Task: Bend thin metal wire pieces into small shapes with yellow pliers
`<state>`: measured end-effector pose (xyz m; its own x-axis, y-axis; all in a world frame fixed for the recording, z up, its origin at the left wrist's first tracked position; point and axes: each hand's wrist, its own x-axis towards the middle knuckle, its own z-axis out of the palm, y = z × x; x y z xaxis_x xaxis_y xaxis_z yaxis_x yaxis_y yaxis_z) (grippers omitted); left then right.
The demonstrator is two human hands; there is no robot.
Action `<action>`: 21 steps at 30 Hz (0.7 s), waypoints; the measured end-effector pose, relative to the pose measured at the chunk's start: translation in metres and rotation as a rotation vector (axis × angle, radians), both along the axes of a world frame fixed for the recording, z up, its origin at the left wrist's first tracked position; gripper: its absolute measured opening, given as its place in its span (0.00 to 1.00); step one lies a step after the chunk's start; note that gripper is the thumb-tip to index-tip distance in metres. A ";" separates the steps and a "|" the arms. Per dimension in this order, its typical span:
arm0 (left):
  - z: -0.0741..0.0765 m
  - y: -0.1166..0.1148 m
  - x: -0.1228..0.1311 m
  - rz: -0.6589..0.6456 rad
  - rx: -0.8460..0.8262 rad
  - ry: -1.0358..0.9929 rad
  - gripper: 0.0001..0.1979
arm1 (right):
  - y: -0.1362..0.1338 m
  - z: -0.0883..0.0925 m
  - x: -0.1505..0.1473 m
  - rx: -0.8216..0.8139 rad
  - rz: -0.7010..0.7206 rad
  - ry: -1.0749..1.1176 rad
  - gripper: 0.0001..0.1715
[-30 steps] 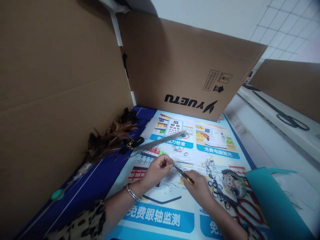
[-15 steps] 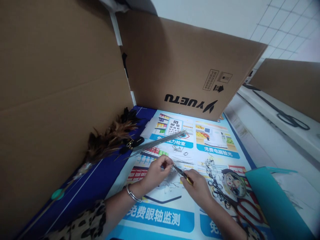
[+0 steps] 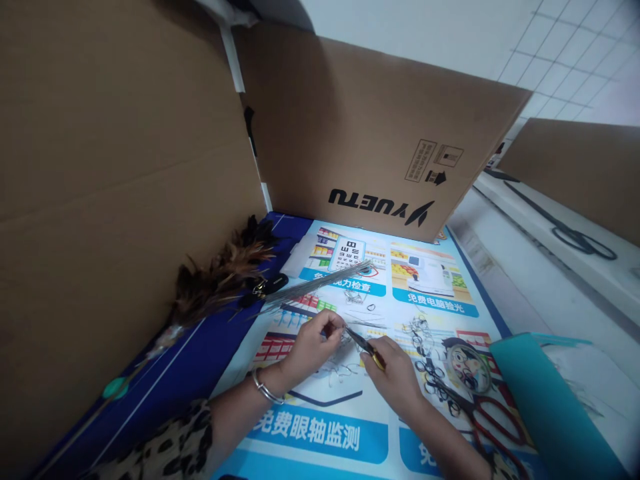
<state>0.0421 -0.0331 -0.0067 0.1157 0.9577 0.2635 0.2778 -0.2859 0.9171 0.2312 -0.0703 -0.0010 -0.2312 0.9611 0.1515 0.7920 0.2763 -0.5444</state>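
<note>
Over poster [image 3: 320, 437], left hand [image 3: 313, 347] pinching wire [image 3: 344, 331], pliers [image 3: 367, 349]

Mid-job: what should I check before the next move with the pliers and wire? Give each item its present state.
1. Left hand pinches the wire piece: ok.
2. Right hand grips the pliers: ok.
3. Plier tips meet the wire piece: cannot tell, too small.
4. Wire bundle lies on the poster beyond both hands: ok.
5. Red scissors lie apart from the right hand: ok.
</note>
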 end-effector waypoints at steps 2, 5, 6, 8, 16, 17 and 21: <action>0.000 0.000 0.000 -0.005 0.006 0.004 0.03 | 0.000 0.001 0.000 0.003 -0.002 0.004 0.08; 0.000 0.000 0.000 -0.007 0.018 0.026 0.04 | 0.000 0.002 -0.001 0.011 0.005 0.011 0.09; 0.000 -0.001 0.000 -0.005 0.024 0.039 0.04 | 0.000 0.002 -0.001 0.011 0.007 0.012 0.09; 0.000 -0.001 0.000 -0.003 0.037 0.066 0.04 | 0.000 0.003 -0.001 0.007 0.008 0.018 0.09; 0.000 -0.002 0.000 -0.009 0.105 0.140 0.05 | 0.001 0.003 0.001 -0.026 0.011 0.063 0.09; 0.000 -0.002 0.000 -0.015 0.117 0.143 0.05 | 0.001 0.004 0.001 -0.034 0.010 0.065 0.09; 0.000 -0.003 -0.001 -0.030 0.156 0.152 0.06 | 0.002 0.006 0.002 -0.057 0.012 0.059 0.08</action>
<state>0.0408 -0.0357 -0.0067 0.1930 0.9021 0.3860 0.3990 -0.4316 0.8091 0.2329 -0.0688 0.0053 -0.2348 0.9658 0.1101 0.7552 0.2526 -0.6048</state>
